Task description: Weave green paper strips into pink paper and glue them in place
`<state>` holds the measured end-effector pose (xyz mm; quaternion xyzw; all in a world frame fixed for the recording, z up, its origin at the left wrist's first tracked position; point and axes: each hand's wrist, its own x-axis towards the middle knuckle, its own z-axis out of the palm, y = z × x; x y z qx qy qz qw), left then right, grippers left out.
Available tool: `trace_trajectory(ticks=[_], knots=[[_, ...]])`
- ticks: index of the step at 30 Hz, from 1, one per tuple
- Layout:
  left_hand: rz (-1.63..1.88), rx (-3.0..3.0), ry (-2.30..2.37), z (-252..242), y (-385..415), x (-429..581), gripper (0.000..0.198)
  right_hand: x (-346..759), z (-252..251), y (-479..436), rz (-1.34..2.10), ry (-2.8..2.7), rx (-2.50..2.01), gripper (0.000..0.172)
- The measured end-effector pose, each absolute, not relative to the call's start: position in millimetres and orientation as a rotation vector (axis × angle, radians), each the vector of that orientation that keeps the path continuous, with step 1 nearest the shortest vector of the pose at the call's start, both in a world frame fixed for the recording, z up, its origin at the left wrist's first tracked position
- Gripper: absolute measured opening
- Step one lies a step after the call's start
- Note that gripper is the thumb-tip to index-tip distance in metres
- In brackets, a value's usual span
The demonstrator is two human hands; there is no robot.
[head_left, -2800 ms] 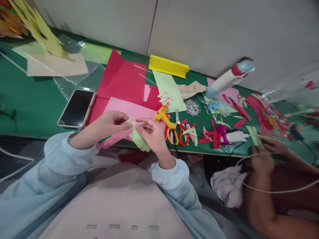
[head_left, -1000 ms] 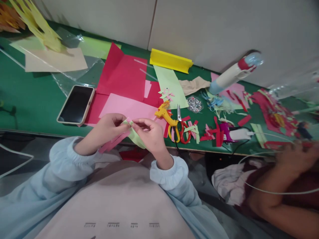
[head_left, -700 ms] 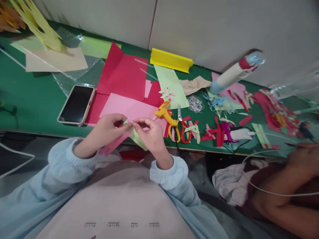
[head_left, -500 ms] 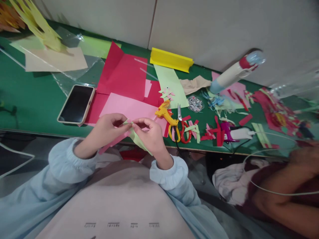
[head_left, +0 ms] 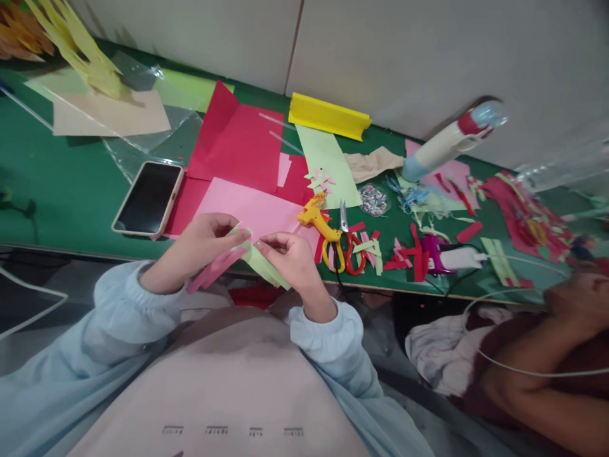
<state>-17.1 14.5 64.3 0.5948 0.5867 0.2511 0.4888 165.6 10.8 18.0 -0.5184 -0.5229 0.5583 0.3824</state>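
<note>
Between my hands, over the table's front edge, are pink paper strips (head_left: 216, 269) and light green paper strips (head_left: 268, 266) that meet at the fingertips. My left hand (head_left: 197, 244) pinches them where the pink and green come together. With thumb and forefinger closed, my right hand (head_left: 292, 260) grips the green strips close to the same spot. How the strips are joined is hidden by my fingers. Just beyond my hands lies a pink paper sheet (head_left: 247, 202). Right of it are a yellow glue gun (head_left: 318, 216) and scissors (head_left: 351, 244) with red and yellow handles.
A phone (head_left: 148, 198) lies at left, beside red paper (head_left: 238, 143). A folded yellow strip (head_left: 328, 116) stands at the wall. Further right are a bottle (head_left: 451, 139), a bag of small beads (head_left: 373, 200), paper scraps (head_left: 404, 257) and a co-worker's arm (head_left: 547, 368).
My fingertips have parted slightly, and more of the pink and green strips shows between them. The view has shifted a little; the things on the table stay in place.
</note>
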Motion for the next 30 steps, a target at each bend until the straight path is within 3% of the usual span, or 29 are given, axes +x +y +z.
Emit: trace_trajectory(ticks=[5,9,23,30], knots=[[0.551,1.368,1.399,64,16,-17,0.020,168,18,11,1.453,-1.344,-1.346,0.022],[0.579,1.333,1.435,59,19,-15,0.037,167,17,11,1.447,-1.374,-1.360,0.022],[0.584,1.455,1.468,51,18,-12,0.045,173,14,14,1.398,-1.581,-1.293,0.021],[0.436,1.562,1.378,47,26,-25,0.069,172,13,24,1.428,-1.365,-1.273,0.018]])
